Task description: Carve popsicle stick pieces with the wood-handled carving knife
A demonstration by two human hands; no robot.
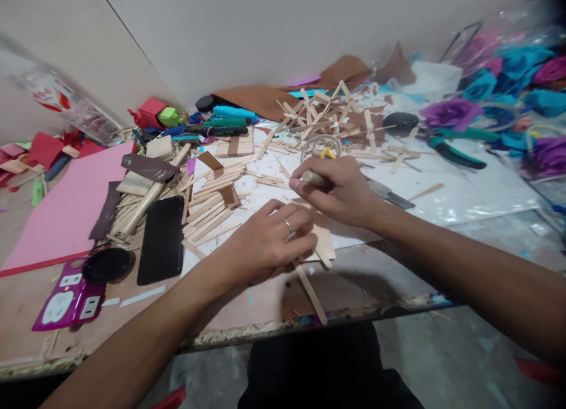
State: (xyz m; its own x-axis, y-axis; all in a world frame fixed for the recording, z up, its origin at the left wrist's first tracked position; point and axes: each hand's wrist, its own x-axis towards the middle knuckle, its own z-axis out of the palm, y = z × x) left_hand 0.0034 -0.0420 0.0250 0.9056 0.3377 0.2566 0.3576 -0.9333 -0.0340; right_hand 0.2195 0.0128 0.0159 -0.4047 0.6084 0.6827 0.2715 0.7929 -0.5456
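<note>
My left hand, with a ring on one finger, is curled low over the table edge. Its fingers press on a craft stick whose rounded end juts toward me. Beside it, a second craft stick lies on a thin pale wooden piece, partly covered by the hand. My right hand is closed around the pale round handle of what looks like a knife. A grey blade shows on the far side of that hand, in line with the handle.
Loose craft sticks lie left of my hands. A tangle of glued sticks stands behind. Green-handled pliers and paper flowers are at right. A black phone, a hammer and pink sheets lie left.
</note>
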